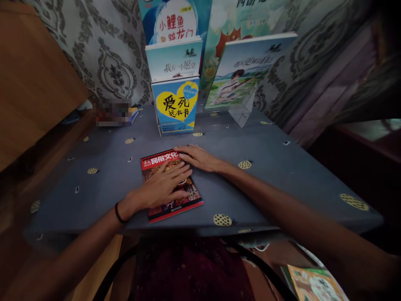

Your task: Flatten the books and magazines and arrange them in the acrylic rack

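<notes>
A thin red-and-black book [175, 211] with large white Chinese lettering lies face up near the front of the table. My left hand [163, 184] rests flat on its cover with fingers spread, hiding the middle of the picture. A dark band circles the left wrist. My right hand [199, 158] lies at the book's upper right corner, fingers stretched out and their tips on its top edge. Neither hand is wrapped round anything.
The table [109, 200] has a grey-blue cloth with pineapple prints. Behind stand a blue-and-yellow book [177, 125] and a landscape-covered book [241, 79] on a clear stand [242, 110]. Partly blurred books [133, 117] lie at the back left. An orange-green book [313, 284] sits below, right.
</notes>
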